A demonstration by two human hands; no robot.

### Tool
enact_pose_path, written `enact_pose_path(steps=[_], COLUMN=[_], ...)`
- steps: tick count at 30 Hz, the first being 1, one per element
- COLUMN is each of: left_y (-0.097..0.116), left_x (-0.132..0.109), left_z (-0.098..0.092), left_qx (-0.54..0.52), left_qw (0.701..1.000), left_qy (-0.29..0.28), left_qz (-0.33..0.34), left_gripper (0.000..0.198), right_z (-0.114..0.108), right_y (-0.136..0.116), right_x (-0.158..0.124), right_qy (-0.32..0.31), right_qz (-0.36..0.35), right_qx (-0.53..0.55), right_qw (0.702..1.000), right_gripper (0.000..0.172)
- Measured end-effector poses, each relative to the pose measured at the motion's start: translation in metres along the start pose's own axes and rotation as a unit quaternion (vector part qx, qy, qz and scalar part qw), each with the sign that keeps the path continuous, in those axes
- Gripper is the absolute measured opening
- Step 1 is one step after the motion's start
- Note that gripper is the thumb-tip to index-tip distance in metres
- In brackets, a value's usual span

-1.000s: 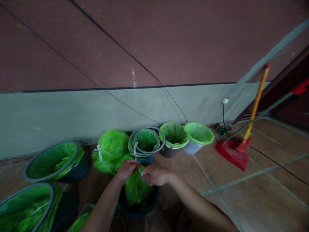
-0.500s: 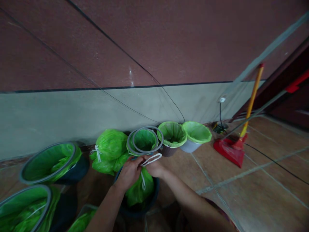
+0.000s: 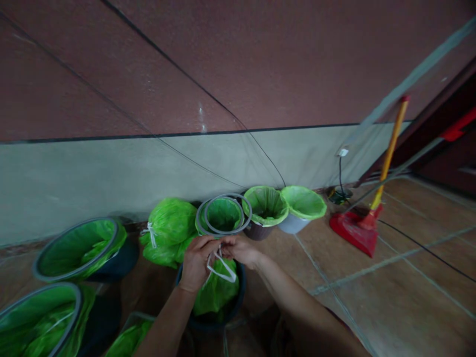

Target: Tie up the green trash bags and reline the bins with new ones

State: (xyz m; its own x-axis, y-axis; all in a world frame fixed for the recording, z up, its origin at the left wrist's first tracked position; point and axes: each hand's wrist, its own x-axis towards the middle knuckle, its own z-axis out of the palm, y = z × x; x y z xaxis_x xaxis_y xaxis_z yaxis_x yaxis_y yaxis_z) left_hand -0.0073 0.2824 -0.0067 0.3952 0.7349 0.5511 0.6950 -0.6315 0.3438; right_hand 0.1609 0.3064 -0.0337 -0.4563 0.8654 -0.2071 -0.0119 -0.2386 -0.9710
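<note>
Both of my hands meet above a dark blue bin (image 3: 240,296) at the lower middle. In that bin sits a green trash bag (image 3: 215,296), its top gathered upward. My left hand (image 3: 199,258) is closed around the bag's white drawstring (image 3: 225,272) at the neck. My right hand (image 3: 240,249) pinches at the same drawstring from the other side, fingertips close to the left ones. Loops of the string hang down in front of the bag. The exact grip of the fingertips is partly hidden.
Left of my hands lies a tied green bag (image 3: 169,225). Lined bins (image 3: 76,248) stand further left. Stacked grey rings (image 3: 226,230) top a bin by the wall, beside a brown bin (image 3: 258,231) and a white bin (image 3: 293,224). A red dustpan (image 3: 353,233) leans at right.
The drawstring loop that stuck out to the right now hangs down in front of the bag. My hands have drawn closer together, and my right hand has turned and risen slightly.
</note>
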Motion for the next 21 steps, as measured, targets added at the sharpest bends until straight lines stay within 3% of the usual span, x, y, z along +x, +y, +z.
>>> enact_pose_path(steps=[3,5,9,11,14,17,21], left_y=[-0.002,-0.004,-0.006,-0.007,-0.012,-0.024,-0.037], left_x=[0.0,-0.001,-0.003,-0.003,-0.004,-0.005,-0.004], left_z=[-0.002,-0.001,0.0,0.0,-0.003,-0.005,0.0], left_qx=[-0.036,-0.046,0.009,0.049,0.081,0.064,-0.077], left_qw=[0.998,0.996,0.984,0.968,0.935,0.906,0.878], left_qy=[-0.017,-0.046,-0.116,-0.161,-0.207,-0.221,-0.174], left_qz=[-0.039,-0.065,-0.135,-0.188,-0.278,-0.354,-0.44], left_gripper=[0.026,0.027,0.026,0.025,0.024,0.025,0.03], right_z=[0.003,0.005,0.008,0.008,0.005,0.002,0.0], right_y=[-0.007,-0.014,-0.025,-0.025,-0.021,-0.02,-0.024], right_x=[-0.001,-0.004,-0.012,-0.016,-0.018,-0.019,-0.02], right_qy=[0.043,0.093,0.158,0.152,0.151,0.159,0.11], right_qz=[-0.012,-0.038,-0.082,-0.043,0.032,0.073,0.073], right_qx=[-0.048,-0.161,-0.451,-0.542,-0.608,-0.61,-0.539], right_qw=[0.998,0.982,0.875,0.825,0.779,0.773,0.832], right_gripper=[0.011,0.014,0.02,0.025,0.033,0.034,0.029])
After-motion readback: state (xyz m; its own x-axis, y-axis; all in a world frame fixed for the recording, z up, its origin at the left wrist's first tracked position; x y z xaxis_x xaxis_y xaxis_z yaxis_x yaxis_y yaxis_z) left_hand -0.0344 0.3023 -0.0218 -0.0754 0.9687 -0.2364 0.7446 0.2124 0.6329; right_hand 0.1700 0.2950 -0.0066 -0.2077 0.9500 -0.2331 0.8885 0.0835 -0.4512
